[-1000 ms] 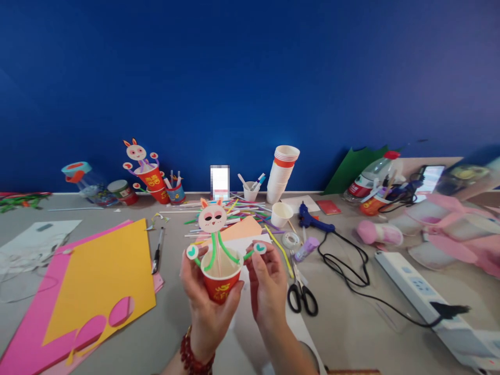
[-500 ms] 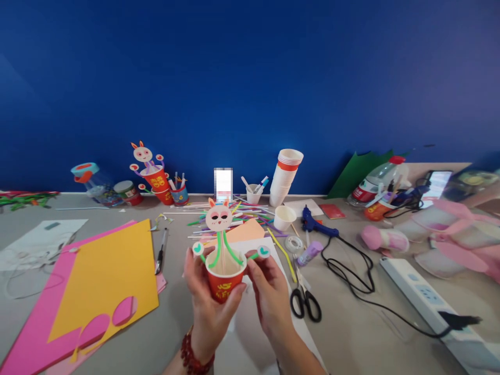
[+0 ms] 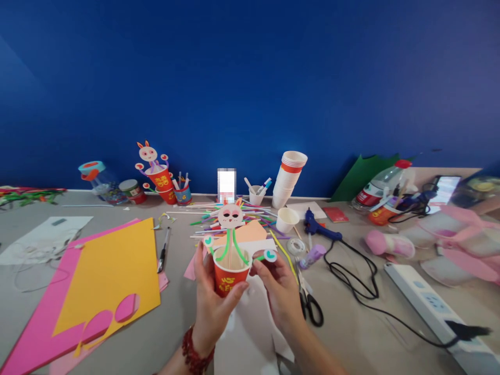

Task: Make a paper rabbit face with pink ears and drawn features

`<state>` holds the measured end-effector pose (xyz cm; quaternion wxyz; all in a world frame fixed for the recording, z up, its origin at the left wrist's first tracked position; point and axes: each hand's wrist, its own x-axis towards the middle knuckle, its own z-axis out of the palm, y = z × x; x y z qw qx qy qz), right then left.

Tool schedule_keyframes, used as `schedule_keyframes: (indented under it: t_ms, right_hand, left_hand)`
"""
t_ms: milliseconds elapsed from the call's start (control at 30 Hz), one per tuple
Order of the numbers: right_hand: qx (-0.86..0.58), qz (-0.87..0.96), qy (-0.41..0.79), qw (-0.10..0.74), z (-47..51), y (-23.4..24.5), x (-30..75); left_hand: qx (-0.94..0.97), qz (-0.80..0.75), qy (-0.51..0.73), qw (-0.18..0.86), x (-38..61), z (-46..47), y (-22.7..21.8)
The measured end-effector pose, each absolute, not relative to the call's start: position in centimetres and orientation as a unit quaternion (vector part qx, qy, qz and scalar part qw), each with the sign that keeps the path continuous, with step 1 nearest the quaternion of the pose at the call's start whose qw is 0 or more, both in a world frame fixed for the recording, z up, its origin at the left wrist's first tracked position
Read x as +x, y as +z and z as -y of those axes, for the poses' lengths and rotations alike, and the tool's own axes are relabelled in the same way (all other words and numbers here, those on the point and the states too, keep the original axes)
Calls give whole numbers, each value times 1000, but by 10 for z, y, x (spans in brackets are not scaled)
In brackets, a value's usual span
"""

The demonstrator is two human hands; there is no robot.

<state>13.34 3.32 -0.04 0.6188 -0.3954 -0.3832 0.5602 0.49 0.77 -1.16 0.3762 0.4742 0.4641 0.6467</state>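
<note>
Red paper cup [image 3: 230,282] upright in the left hand [image 3: 214,297], above white paper [image 3: 246,333] mid-table. Left fingers wrap its side, thumb across the front. In it: a pale stick and green strips [image 3: 236,242], with a rabbit face [image 3: 230,216] above the rim. Right hand [image 3: 278,284] beside the rim, fingers curled, thumb and forefinger at the green strip that carries a heart disc [image 3: 270,255]; cannot tell whether they pinch it or merely touch.

Along the wall: small white cup [image 3: 256,199] holding markers; blue cup [image 3: 183,197] holding pens; second rabbit figure [image 3: 148,152] in a red cup [image 3: 161,178]; clear jar [image 3: 107,191], dark bits at the bottom; leaning stack of paper cups [image 3: 287,182].
</note>
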Motion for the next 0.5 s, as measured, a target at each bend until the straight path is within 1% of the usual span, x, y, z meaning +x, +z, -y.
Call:
schedule_keyframes:
  t_ms: [200,300,367,400,500]
  right_hand:
    - [-381,413,565,605,-37,14,141]
    - [-381,440,565,585,-38,17,149]
    - [-384,461,574,558,-39,20,156]
    - [-387,470,578,544,-40,21,160]
    - [-395,484,578,524,-44,25,165]
  left_hand:
    - [460,-438,650,417,4,-10,-16]
    - [440,-428,613,497,1,-13,-23]
    - [423,-421,577,557,-1,-15,-27]
    - [418,-422,568,570,-2,-16,-28]
    - [435,-447,572,533,-2,-16,-30]
